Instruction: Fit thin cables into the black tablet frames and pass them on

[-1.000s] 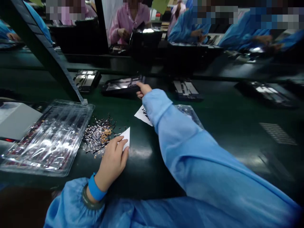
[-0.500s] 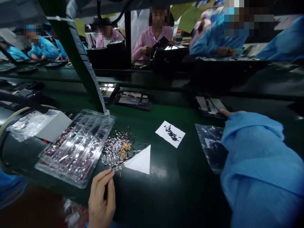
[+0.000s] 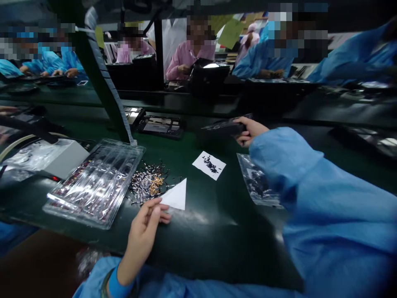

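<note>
My right hand (image 3: 252, 129) is closed on one end of a black tablet (image 3: 221, 126), blurred by motion and tilted above the bench. My left hand (image 3: 147, 231) has its fingers apart and holds nothing. Its fingertips are beside a folded white paper (image 3: 177, 195), close to a heap of small metallic and black parts (image 3: 142, 180) with gold-coloured pieces (image 3: 156, 184) among them. Between the hands, a white paper square (image 3: 201, 165) bears small black pieces (image 3: 211, 164). Under my right forearm lies a clear plastic bag (image 3: 252, 186), partly covered by the sleeve.
A stack of clear plastic trays (image 3: 93, 186) lies left of the heap, beside a white box (image 3: 63, 159). Another opened tablet (image 3: 161, 126) rests farther back. A slanted green post (image 3: 104, 82) rises behind the trays. Co-workers in pink and blue sit across the bench (image 3: 211, 231).
My right hand has lifted the tablet and carried it to the left. My left hand has moved right from the heap's edge to the folded paper, its fingers spreading. The view has shifted.
</note>
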`<state>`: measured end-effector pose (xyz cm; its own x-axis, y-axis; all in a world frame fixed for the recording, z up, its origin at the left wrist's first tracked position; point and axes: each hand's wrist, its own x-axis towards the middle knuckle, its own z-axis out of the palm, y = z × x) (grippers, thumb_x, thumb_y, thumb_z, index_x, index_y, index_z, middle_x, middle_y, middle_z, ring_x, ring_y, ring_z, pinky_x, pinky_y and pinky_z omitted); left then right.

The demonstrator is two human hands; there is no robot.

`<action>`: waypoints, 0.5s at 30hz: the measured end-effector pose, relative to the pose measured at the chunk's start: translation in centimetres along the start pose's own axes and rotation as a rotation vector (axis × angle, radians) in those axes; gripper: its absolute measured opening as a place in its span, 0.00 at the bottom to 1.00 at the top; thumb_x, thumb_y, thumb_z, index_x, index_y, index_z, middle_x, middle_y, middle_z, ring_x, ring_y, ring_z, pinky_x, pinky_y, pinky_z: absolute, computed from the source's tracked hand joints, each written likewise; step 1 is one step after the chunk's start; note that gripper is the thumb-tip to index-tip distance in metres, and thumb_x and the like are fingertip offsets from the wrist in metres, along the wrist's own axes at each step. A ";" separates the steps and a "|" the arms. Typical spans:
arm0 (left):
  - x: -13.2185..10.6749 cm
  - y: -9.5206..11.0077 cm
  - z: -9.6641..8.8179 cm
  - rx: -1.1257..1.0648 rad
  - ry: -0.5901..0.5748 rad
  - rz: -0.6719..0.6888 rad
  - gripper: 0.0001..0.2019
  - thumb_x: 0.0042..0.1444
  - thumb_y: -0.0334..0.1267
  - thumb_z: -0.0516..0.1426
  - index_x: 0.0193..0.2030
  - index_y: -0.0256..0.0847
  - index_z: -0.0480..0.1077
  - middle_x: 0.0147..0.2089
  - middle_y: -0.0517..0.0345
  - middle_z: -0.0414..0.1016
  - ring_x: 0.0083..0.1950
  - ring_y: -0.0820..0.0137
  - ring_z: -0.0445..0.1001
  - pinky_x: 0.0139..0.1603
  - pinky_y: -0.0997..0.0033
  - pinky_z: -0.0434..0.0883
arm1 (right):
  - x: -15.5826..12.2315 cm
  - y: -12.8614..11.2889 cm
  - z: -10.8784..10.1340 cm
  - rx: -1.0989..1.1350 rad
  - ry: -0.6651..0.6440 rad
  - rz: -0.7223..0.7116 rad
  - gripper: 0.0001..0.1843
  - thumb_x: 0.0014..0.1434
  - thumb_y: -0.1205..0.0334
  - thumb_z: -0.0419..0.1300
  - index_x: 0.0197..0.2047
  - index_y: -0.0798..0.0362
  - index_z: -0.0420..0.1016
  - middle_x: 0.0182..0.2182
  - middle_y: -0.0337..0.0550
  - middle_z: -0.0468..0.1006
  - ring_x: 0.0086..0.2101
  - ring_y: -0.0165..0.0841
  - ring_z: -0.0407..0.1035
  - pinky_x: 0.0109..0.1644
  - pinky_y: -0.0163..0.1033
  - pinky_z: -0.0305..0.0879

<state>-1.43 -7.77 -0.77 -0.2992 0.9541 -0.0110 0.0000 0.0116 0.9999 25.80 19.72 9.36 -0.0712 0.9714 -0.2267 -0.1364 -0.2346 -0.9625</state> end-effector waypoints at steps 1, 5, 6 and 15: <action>0.0 0.4 0.5 -0.115 -0.047 -0.081 0.24 0.58 0.56 0.59 0.50 0.37 0.70 0.41 0.46 0.80 0.35 0.66 0.80 0.38 0.65 0.79 | -1.7 0.5 0.8 0.006 -0.001 0.051 0.18 0.60 0.66 0.56 0.20 0.52 0.59 0.12 0.29 0.56 0.12 0.18 0.42 0.11 0.24 0.38; -0.1 1.8 3.4 -0.512 -0.079 -0.224 0.36 0.47 0.58 0.66 0.57 0.40 0.64 0.49 0.42 0.78 0.49 0.60 0.80 0.50 0.59 0.77 | -11.0 4.6 4.1 0.021 -0.040 0.188 0.20 0.56 0.53 0.60 0.19 0.50 0.58 0.08 0.27 0.50 0.11 0.20 0.43 0.12 0.25 0.41; -0.3 1.9 4.2 -0.582 -0.044 -0.213 0.37 0.46 0.58 0.67 0.58 0.42 0.62 0.50 0.44 0.78 0.51 0.60 0.79 0.52 0.58 0.77 | -13.2 6.0 4.7 -0.008 -0.072 0.189 0.21 0.53 0.50 0.62 0.19 0.51 0.59 0.08 0.28 0.51 0.11 0.20 0.44 0.12 0.26 0.41; -1.2 1.1 3.0 -0.433 0.118 -0.140 0.35 0.45 0.53 0.68 0.57 0.45 0.63 0.43 0.55 0.78 0.34 0.69 0.77 0.31 0.73 0.75 | -24.1 11.5 -0.4 -0.598 -0.657 0.103 0.15 0.44 0.48 0.71 0.28 0.50 0.77 0.24 0.43 0.77 0.27 0.35 0.71 0.33 0.39 0.68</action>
<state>1.82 -8.05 0.34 -0.3745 0.9115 -0.1703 -0.4389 -0.0124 0.8985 26.33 -6.38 3.65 -0.6310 0.6860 -0.3622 0.4269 -0.0828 -0.9005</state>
